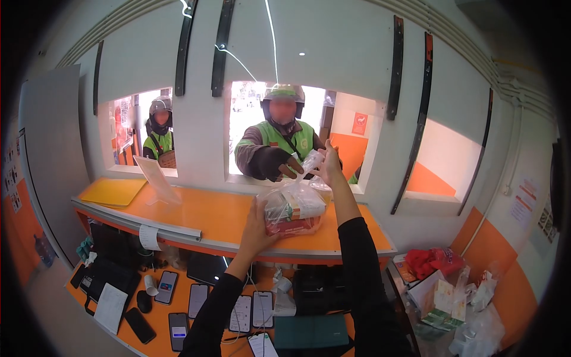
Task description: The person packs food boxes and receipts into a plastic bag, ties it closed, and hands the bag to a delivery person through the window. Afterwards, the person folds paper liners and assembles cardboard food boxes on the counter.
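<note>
A clear plastic bag [275, 201] with packed boxes or containers inside, one red at the bottom, is held at the orange counter [220, 205]. My left hand [257, 229] is closed against the bag's lower left side and supports it. At the bag's gathered top, my right hand [329, 166] holds the twisted plastic, with one finger pointing up. Across the counter, a person in a helmet and green vest [306, 138] reaches through the window opening. That person's dark-sleeved hand [288, 169] is at the bag's top, close to my right hand.
Several phones [240, 313], a mouse [144, 301] and a black laptop [110, 279] lie on the lower desk. A yellow folder [113, 193] and a sign stand [156, 178] are on the counter. A second helmeted person [159, 131] waits left. Bags [479, 327] fill the right side.
</note>
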`<state>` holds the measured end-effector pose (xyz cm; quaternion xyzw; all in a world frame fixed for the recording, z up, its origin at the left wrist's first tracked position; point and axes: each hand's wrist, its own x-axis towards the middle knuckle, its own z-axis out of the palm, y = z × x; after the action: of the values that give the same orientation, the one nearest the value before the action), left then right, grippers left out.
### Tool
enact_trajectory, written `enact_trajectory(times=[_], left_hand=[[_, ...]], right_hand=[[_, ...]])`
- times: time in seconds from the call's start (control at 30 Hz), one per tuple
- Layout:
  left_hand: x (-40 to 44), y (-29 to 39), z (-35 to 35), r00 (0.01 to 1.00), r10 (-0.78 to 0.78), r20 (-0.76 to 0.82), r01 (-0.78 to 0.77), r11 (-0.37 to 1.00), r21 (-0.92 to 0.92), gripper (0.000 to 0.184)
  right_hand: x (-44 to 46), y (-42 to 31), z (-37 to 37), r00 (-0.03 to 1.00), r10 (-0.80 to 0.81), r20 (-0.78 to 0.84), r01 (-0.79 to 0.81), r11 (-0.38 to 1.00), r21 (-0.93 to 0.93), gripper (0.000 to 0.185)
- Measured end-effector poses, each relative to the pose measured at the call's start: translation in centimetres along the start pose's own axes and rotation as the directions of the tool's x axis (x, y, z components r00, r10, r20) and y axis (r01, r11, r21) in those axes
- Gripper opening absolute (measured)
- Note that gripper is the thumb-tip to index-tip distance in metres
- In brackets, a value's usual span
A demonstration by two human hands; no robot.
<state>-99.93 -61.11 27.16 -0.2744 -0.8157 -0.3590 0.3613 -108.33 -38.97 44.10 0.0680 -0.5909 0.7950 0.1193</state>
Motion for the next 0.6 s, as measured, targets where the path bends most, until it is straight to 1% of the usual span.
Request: enact_trajectory(times=[0.03, 0.1, 0.17, 0.2, 0.27, 0.3, 0.33, 0.37, 0.4, 0.43, 0.47, 0.5, 0.53, 0.57, 0.6], left_hand=[[-0.1, 0.0, 0.0, 1.0, 0.006, -0.003, -0.006, 1.0, 0.023, 0.107], [-0.2, 0.2, -0.2, 1.0, 0.021, -0.015, -0.02, 0.998, 0.066, 0.112], [-0.6, 0.6, -0.5, 1.0, 0.006, -0.001, -0.006, 0.999, 0.044, 0.115], [-0.8, 0.8, -0.6, 1.0, -0.001, 0.008, 0.001, 0.999, 0.032, 0.117], [-1.4, 0.5, -0.3, 0.998, 0.055, -0.016, -0.053, 0.993, 0.105, 0.116], [-1.8, 0.4, -0.2, 0.996, 0.091, -0.02, -0.087, 0.987, 0.136, 0.116], [-2.3, 0.9, -0.5, 0.99, 0.13, -0.044, -0.122, 0.981, 0.147, 0.111], [-3.0, 1.9, -1.2, 0.982, 0.181, -0.06, -0.17, 0.974, 0.146, 0.107], [-3.6, 3.6, -2.2, 0.98, 0.178, -0.091, -0.165, 0.977, 0.133, 0.102], [-4.4, 5.5, -3.5, 0.976, 0.184, -0.12, -0.172, 0.979, 0.109, 0.098], [-5.3, 6.8, -4.3, 0.988, 0.065, -0.141, -0.069, 0.998, -0.017, 0.096], [-6.1, 8.2, -5.5, 0.988, 0.063, -0.139, -0.068, 0.997, -0.028, 0.092], [-7.3, 8.2, -5.8, 0.973, 0.154, -0.173, -0.164, 0.985, -0.046, 0.09], [-8.0, 10.1, -7.2, 0.992, 0.029, -0.122, -0.047, 0.989, -0.143, 0.088], [-8.8, 10.3, -7.8, 0.994, 0.02, -0.103, -0.039, 0.983, -0.178, 0.089]], right_hand=[[0.1, 0.3, -0.2, 0.997, 0.053, -0.062, -0.054, 0.998, -0.021, 0.089], [0.7, 0.5, -1.3, 0.997, 0.053, -0.057, -0.061, 0.987, -0.15, 0.085], [0.9, 0.4, -1.9, 0.995, 0.064, -0.081, -0.083, 0.962, -0.261, 0.078], [0.8, 0.4, -1.8, 0.994, 0.042, -0.097, -0.072, 0.944, -0.321, 0.077], [1.0, 0.6, -1.7, 0.99, -0.004, -0.138, -0.058, 0.898, -0.436, 0.075], [2.1, 1.3, -2.0, 0.989, -0.048, -0.142, -0.024, 0.885, -0.465, 0.074], [3.8, 2.1, -2.5, 0.983, -0.098, -0.155, 0.008, 0.869, -0.495, 0.074], [5.2, 2.4, -2.7, 0.984, -0.137, -0.114, 0.038, 0.788, -0.614, 0.068], [6.3, 3.7, -3.2, 0.963, -0.254, -0.094, 0.106, 0.671, -0.734, 0.062], [6.9, 5.2, -2.8, 0.915, -0.402, -0.028, 0.18, 0.468, -0.865, 0.057], [7.4, 6.4, -2.4, 0.844, -0.532, 0.058, 0.197, 0.209, -0.958, 0.051], [8.1, 7.3, -2.2, 0.767, -0.627, 0.137, 0.153, -0.029, -0.988, 0.046], [8.3, 8.0, -2.0, 0.691, -0.696, 0.198, 0.103, -0.176, -0.979, 0.041], [4.8, 5.6, 0.5, 0.737, -0.599, -0.312, 0.09, 0.544, -0.834, 0.056], [-0.2, 3.4, 1.6, 0.78, -0.509, -0.363, 0.034, 0.615, -0.788, 0.068]])
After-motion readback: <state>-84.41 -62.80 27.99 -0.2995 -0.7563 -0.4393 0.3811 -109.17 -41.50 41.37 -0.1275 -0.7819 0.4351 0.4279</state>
